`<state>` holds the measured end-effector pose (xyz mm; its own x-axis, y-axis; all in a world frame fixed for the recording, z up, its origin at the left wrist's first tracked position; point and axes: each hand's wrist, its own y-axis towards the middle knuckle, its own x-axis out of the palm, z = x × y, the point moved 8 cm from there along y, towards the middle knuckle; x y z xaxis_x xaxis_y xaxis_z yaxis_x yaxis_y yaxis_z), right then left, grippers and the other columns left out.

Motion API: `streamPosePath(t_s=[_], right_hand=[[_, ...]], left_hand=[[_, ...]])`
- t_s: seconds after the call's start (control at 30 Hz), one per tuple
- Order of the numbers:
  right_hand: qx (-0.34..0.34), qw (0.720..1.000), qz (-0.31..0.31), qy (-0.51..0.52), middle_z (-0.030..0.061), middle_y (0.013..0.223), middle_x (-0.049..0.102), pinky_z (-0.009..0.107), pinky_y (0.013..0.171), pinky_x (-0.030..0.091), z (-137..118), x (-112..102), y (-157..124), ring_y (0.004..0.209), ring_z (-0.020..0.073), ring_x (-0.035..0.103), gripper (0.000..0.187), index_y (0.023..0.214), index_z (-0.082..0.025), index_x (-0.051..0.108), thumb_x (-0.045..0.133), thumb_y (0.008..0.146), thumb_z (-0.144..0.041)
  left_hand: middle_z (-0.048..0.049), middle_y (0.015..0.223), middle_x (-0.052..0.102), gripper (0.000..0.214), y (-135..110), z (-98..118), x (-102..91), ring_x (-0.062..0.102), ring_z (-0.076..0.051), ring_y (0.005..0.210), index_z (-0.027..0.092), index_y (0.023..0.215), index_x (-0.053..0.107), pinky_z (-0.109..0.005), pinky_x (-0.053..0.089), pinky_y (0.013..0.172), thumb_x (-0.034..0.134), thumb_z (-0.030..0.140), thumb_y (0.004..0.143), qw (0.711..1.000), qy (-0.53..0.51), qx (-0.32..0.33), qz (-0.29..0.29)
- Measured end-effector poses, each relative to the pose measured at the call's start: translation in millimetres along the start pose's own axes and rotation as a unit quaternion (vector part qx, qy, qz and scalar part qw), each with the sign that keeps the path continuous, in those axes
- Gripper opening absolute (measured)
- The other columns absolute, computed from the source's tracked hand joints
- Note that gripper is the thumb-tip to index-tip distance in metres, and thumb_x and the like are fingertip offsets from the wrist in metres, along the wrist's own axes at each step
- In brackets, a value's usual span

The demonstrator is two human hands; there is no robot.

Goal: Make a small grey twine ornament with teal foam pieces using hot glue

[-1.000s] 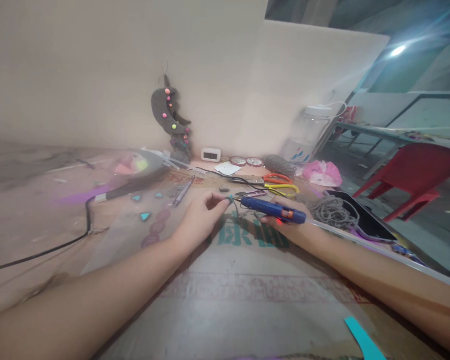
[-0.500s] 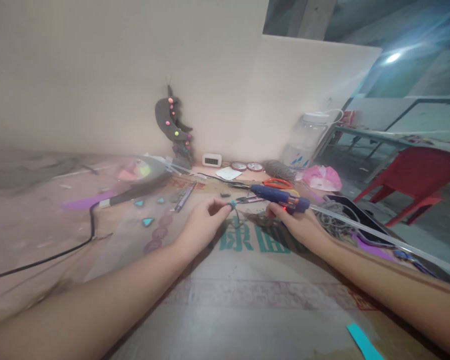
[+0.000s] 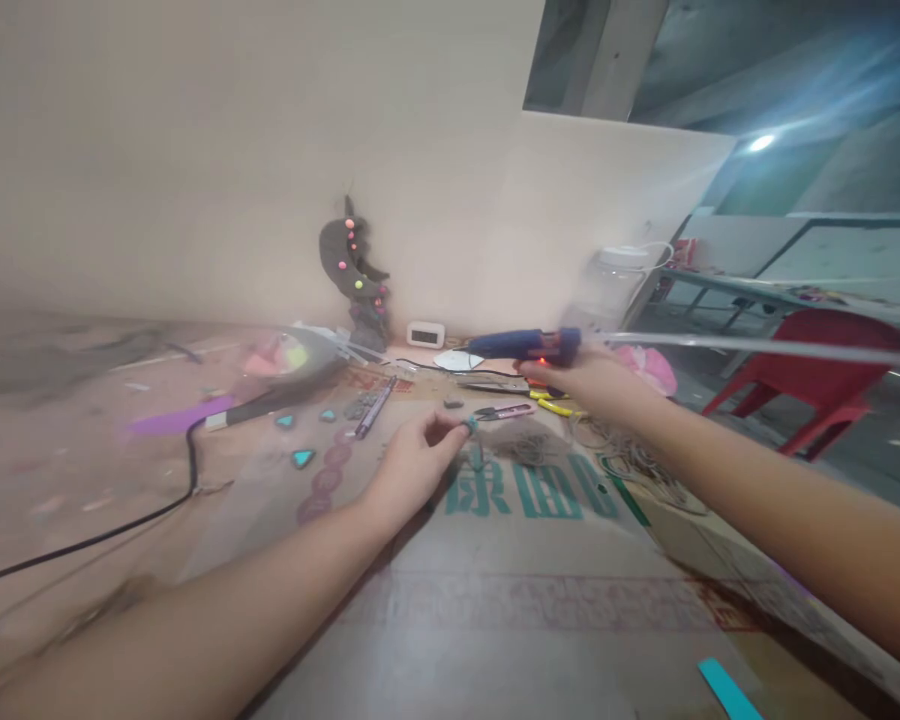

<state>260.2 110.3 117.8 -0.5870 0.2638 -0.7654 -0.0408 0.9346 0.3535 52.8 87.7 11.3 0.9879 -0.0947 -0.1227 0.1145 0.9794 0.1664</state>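
Note:
My right hand [image 3: 581, 378] is closed round a blue glue gun [image 3: 525, 346] with a red light, held up above the table, nozzle to the left. A long clear glue stick [image 3: 750, 346] runs out of its back to the right. My left hand [image 3: 412, 462] rests low on the cardboard sheet [image 3: 510, 590] and pinches a small teal piece [image 3: 470, 426] between thumb and fingers. A tangle of grey cord [image 3: 529, 447] lies just right of that hand.
Teal triangles [image 3: 303, 458] and a black cable [image 3: 120, 520] lie to the left. Small snips [image 3: 504, 411], yellow-handled scissors, a dark crescent ornament [image 3: 349, 265], a white clock [image 3: 426, 333], a plastic jar [image 3: 607, 290] and a pink bag stand further back. A red chair [image 3: 825, 375] is on the right.
My right hand has lifted the glue gun up and away from the teal piece, towards the back of the table. The left hand has kept its pinch and barely moved.

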Motion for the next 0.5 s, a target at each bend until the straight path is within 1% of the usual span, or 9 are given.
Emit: streamPosePath(t_s=[0.07, 0.1, 0.17, 0.3, 0.4, 0.5], right_hand=[[-0.003, 1.000, -0.004, -0.005, 0.0076, 0.080, 0.076, 0.034, 0.067, 0.052, 2.4, 4.8, 22.5, 0.075, 0.0249, 0.069, 0.036, 0.094, -0.019, 0.077, 0.073, 0.079, -0.051], [-0.004, 1.000, -0.002, -0.008, 0.0073, 0.084, 0.077, 0.033, 0.069, 0.052, 5.1, 7.6, 34.2, 0.077, 0.0237, 0.069, 0.035, 0.098, -0.019, 0.076, 0.072, 0.080, -0.049], [-0.010, 1.000, -0.021, -0.015, 0.0065, 0.089, 0.077, 0.032, 0.074, 0.051, 12.1, 16.9, 57.3, 0.080, 0.0211, 0.069, 0.032, 0.101, -0.019, 0.075, 0.070, 0.082, -0.045], [-0.012, 0.997, -0.066, -0.039, 0.0074, 0.093, 0.076, 0.028, 0.074, 0.050, 31.0, 38.6, 94.5, 0.082, 0.0189, 0.066, 0.032, 0.103, -0.015, 0.074, 0.069, 0.084, -0.040], [0.003, 0.996, -0.076, -0.045, 0.0079, 0.095, 0.076, 0.027, 0.077, 0.050, 45.4, 55.7, 109.4, 0.084, 0.0186, 0.066, 0.031, 0.105, -0.013, 0.073, 0.067, 0.086, -0.037], [0.021, 0.994, -0.094, -0.057, 0.0076, 0.092, 0.076, 0.026, 0.076, 0.051, 58.6, 75.4, 113.6, 0.082, 0.0195, 0.068, 0.031, 0.100, -0.012, 0.075, 0.068, 0.085, -0.038]], left_hand=[[-0.0022, 0.079, 0.067, 0.015, 0.8, -1.2, 0.3, 0.061, -0.018, 0.078, 0.018, 0.080, 0.065, -0.029, 0.044, 0.076, 0.066, 0.033, 0.080, 1.000, 0.006, 0.002, -0.002], [-0.0023, 0.079, 0.067, 0.016, 1.2, -2.2, 0.4, 0.061, -0.018, 0.078, 0.018, 0.080, 0.065, -0.029, 0.044, 0.076, 0.066, 0.034, 0.080, 1.000, 0.008, 0.002, -0.004], [-0.0024, 0.079, 0.068, 0.017, 2.1, -4.7, 0.4, 0.061, -0.018, 0.078, 0.018, 0.080, 0.065, -0.029, 0.044, 0.075, 0.066, 0.035, 0.080, 1.000, 0.011, 0.004, -0.005], [-0.0026, 0.080, 0.068, 0.019, 3.4, -9.7, 0.1, 0.061, -0.018, 0.078, 0.019, 0.081, 0.065, -0.028, 0.043, 0.073, 0.067, 0.038, 0.079, 1.000, 0.009, 0.003, -0.005], [-0.0028, 0.079, 0.068, 0.020, 3.7, -10.6, 1.5, 0.061, -0.018, 0.077, 0.018, 0.082, 0.065, -0.029, 0.044, 0.073, 0.065, 0.038, 0.080, 1.000, 0.011, 0.005, -0.013], [-0.0031, 0.081, 0.069, 0.020, 3.7, -10.2, 2.2, 0.061, -0.018, 0.078, 0.018, 0.083, 0.065, -0.029, 0.043, 0.073, 0.063, 0.037, 0.082, 1.000, 0.022, 0.009, -0.014]])
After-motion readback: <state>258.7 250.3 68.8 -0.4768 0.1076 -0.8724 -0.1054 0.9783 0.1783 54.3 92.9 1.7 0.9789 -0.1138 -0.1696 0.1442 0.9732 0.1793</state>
